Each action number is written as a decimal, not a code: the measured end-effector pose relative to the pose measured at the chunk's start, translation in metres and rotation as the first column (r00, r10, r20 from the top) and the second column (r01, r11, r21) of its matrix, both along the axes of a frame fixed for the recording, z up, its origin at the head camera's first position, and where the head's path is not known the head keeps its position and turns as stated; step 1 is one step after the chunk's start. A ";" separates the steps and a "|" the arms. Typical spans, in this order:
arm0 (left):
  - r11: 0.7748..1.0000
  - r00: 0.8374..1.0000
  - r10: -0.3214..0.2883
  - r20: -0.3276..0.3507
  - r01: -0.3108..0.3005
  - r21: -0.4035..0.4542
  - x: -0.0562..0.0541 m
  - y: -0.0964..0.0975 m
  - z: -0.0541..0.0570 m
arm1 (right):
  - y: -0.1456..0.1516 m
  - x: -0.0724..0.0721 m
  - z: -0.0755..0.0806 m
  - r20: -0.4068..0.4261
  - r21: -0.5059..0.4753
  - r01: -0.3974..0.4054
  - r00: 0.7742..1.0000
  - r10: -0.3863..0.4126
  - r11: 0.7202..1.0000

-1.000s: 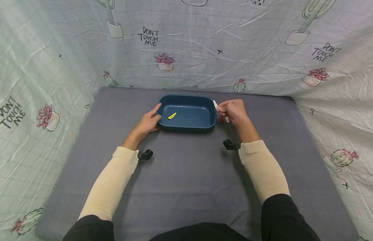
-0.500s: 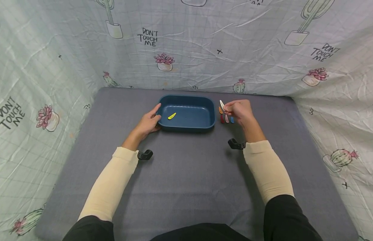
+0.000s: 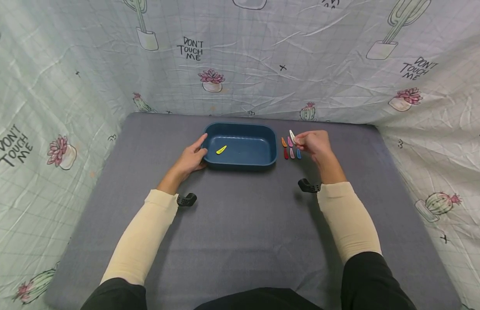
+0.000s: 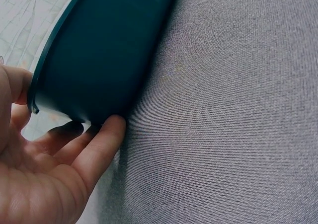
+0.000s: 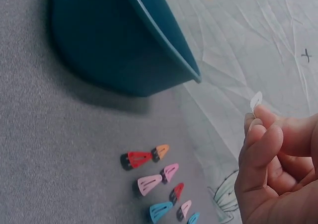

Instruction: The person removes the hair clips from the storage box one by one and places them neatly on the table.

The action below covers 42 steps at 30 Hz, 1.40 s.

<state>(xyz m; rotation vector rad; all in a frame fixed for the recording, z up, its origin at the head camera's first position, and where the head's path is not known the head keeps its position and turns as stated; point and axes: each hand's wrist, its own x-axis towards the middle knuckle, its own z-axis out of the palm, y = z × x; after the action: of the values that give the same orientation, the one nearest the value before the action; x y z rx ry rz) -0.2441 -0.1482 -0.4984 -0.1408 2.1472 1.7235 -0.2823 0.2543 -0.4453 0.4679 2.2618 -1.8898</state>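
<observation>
A blue plastic bin [image 3: 240, 163] sits toward the back of the table, with a yellow snap hair clip [image 3: 221, 150] lying inside near its left end. My left hand [image 3: 191, 160] holds that end, fingers against the outer wall and rim. To the right of the bin, my right hand [image 3: 314, 143] pinches a white hair clip [image 5: 256, 100] between thumb and fingertips, raised above the table. Below it lie several more clips in rows, among them an orange clip [image 3: 284, 142], a red clip [image 3: 285, 153], a pale pink clip [image 3: 292, 153] and a blue clip [image 3: 299, 154]. The right hand hides part of these rows in the head view.
A grey cloth-covered table [image 3: 240, 232] spreads in front of the bin. Printed fabric [image 3: 247, 60] hangs behind it and along both sides. Black wrist cameras [image 3: 187, 199] sit at both cuffs.
My right hand has moved rightward from the bin's right rim with the white clip, uncovering clips on the table. The left hand and bin have stayed in place.
</observation>
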 end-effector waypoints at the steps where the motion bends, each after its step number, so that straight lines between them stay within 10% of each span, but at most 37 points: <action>1: 1.000 1.000 0.000 0.002 0.000 0.001 0.000 0.000 0.001 | 0.001 0.000 0.000 0.001 0.003 0.004 1.000 -0.004 1.000; 11: 1.000 1.000 -0.023 0.019 0.023 0.011 0.012 0.005 0.029 | 0.012 -0.002 -0.006 0.033 -0.019 0.035 0.999 -0.034 0.999; 22: 1.000 1.000 -0.008 -0.010 0.008 0.013 0.003 0.000 0.004 | 0.021 -0.004 -0.012 0.057 -0.019 0.062 0.997 -0.061 0.998; 42: 1.000 1.000 -0.011 0.027 0.010 0.025 0.005 0.001 0.014 | 0.035 0.001 -0.020 0.090 -0.009 0.097 0.991 -0.096 0.995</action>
<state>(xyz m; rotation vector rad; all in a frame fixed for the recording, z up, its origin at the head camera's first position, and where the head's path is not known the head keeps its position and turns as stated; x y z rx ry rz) -0.2395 -0.1468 -0.4846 -0.1455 2.1028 1.7315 -0.2809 0.2888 -0.4652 0.6571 2.2062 -1.8861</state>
